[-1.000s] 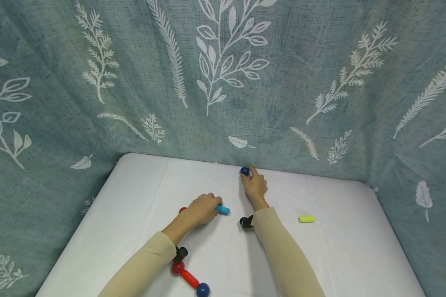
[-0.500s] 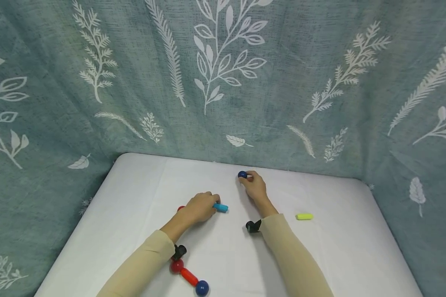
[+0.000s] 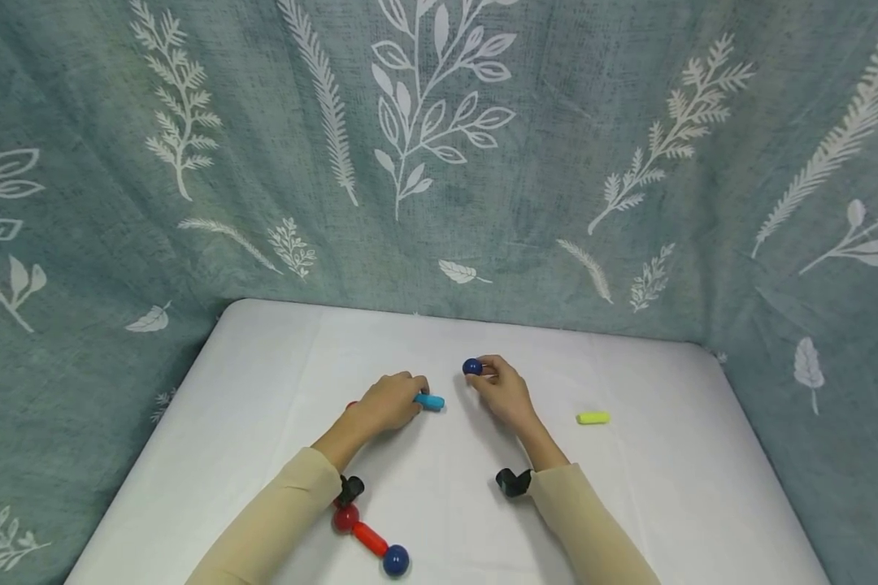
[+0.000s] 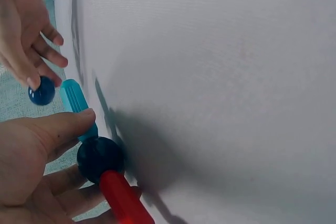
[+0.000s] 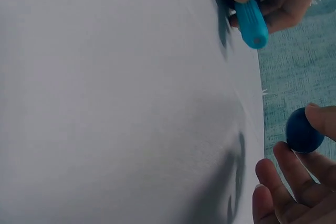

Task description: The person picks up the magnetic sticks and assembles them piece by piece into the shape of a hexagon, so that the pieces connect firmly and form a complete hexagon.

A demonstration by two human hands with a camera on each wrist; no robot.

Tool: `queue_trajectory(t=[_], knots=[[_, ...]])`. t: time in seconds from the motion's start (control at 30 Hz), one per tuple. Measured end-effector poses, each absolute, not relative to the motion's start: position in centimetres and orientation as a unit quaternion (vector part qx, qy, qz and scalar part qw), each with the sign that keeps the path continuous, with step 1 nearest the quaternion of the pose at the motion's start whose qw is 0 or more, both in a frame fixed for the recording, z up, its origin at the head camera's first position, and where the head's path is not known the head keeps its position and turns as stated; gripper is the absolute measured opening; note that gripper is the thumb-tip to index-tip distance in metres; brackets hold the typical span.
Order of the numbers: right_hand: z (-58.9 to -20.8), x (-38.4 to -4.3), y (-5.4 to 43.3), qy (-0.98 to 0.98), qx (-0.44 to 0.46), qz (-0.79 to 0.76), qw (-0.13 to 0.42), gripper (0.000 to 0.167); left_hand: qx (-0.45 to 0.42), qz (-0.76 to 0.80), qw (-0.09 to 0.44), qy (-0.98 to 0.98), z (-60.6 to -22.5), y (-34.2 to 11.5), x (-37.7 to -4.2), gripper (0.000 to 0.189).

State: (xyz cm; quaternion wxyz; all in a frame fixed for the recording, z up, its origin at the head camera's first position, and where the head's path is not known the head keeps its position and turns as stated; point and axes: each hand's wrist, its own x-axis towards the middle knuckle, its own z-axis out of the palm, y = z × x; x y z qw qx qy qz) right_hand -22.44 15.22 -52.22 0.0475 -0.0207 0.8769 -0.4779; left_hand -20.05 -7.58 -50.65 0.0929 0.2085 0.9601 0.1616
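Note:
My left hand (image 3: 391, 402) holds a joined piece, its thumb pressed on a light blue rod (image 4: 76, 98). That rod meets a dark blue ball (image 4: 100, 159), and a red rod (image 4: 123, 198) runs on from the ball. A bit of a red ball (image 3: 351, 404) peeks out behind the hand in the head view. To the right, my right hand (image 3: 505, 392) pinches a loose blue ball (image 5: 304, 130) between thumb and fingertips. A small gap separates this ball from the light blue rod's free end.
Near the front of the white table (image 3: 673, 487) lies a chain of red ball (image 3: 346, 517), red rod (image 3: 370, 539) and blue ball (image 3: 396, 561). Right of my right hand is a yellow-green rod (image 3: 593, 418). A patterned green curtain (image 3: 439, 162) hangs behind the table.
My right hand has drawn the blue ball back from the table's far edge, toward me and nearer the light blue rod. The left hand keeps its hold, almost still.

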Motion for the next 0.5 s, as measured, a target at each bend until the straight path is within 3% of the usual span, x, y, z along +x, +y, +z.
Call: queue_trajectory(t=[0.5], knots=[[-53.5,-18.1,14.8,0.895,-0.096,-0.432,0.054,0.037,0.199,0.172,0.103,0.959,-50.4,-7.7,-20.0,0.022]])
